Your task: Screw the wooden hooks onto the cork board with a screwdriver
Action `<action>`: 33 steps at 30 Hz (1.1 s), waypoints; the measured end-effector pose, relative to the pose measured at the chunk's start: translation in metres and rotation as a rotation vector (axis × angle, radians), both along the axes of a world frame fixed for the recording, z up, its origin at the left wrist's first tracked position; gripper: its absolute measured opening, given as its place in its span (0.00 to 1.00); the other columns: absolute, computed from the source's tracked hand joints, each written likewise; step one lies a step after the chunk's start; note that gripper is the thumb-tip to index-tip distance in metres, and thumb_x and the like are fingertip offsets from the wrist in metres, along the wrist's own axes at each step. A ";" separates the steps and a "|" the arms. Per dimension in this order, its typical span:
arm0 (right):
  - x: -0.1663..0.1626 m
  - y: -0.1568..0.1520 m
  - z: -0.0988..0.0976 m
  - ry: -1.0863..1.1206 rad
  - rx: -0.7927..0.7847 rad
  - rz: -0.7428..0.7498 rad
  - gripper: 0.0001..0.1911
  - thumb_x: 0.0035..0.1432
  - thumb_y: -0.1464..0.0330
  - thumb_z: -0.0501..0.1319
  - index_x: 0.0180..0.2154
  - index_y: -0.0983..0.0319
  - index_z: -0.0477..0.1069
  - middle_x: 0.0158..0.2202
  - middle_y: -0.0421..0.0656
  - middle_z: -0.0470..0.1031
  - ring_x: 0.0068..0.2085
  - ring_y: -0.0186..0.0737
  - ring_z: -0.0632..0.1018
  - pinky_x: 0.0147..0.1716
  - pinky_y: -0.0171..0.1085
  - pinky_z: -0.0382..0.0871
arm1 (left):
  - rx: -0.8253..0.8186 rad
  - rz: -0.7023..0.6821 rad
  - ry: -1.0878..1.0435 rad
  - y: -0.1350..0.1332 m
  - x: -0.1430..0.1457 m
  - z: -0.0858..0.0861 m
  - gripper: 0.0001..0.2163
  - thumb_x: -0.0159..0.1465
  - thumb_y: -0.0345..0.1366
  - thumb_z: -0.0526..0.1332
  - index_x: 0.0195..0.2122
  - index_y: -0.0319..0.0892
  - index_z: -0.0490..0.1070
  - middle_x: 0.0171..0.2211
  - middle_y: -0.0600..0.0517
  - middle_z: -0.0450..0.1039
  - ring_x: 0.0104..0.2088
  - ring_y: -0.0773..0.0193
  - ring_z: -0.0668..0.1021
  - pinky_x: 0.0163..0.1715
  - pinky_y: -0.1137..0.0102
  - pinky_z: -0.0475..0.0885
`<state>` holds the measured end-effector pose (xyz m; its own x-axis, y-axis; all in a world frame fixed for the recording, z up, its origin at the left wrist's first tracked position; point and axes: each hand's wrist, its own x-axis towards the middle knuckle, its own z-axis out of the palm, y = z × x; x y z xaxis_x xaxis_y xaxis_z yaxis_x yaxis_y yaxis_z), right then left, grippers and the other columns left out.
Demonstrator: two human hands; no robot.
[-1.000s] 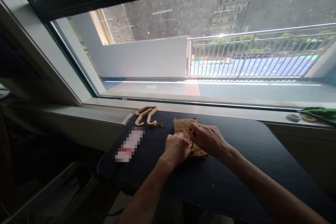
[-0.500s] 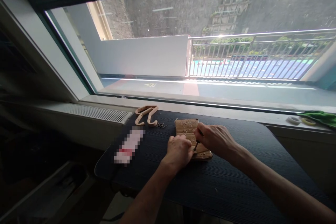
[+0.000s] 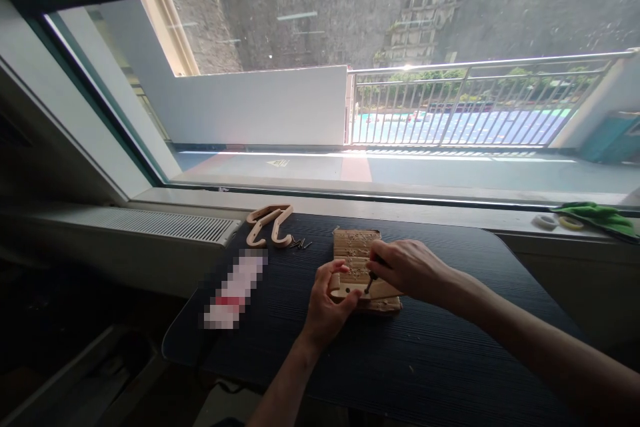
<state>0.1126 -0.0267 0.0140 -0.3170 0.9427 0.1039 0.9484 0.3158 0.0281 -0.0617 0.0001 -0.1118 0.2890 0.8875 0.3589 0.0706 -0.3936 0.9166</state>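
Note:
A small wooden board (image 3: 356, 247) with many little marks lies on the dark table (image 3: 450, 347). On it rests a pale wooden piece (image 3: 345, 291), pinched between the thumb and fingers of my left hand (image 3: 327, 303). My right hand (image 3: 407, 268) is closed round a small dark tool (image 3: 369, 280) whose tip stands on that piece.
Two wooden hooks (image 3: 270, 223) and a few small dark screws (image 3: 299, 243) lie at the table's back left. A blurred white and red object (image 3: 233, 288) lies to the left. Tape rolls (image 3: 557, 221) and a green cloth (image 3: 597, 215) sit on the sill at right.
My left hand has opened from a fist over the board to a pinch on the pale wooden piece. The camera has shifted; the right hand stays on the tool.

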 end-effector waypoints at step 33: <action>-0.011 0.000 0.029 -0.061 -0.192 0.254 0.06 0.55 0.75 0.55 0.30 0.61 0.70 0.32 0.40 0.74 0.30 0.34 0.74 0.24 0.33 0.51 | 0.086 -0.009 0.061 -0.003 -0.007 -0.023 0.23 0.55 0.29 0.63 0.51 0.45 0.58 0.41 0.50 0.64 0.41 0.60 0.72 0.44 0.63 0.70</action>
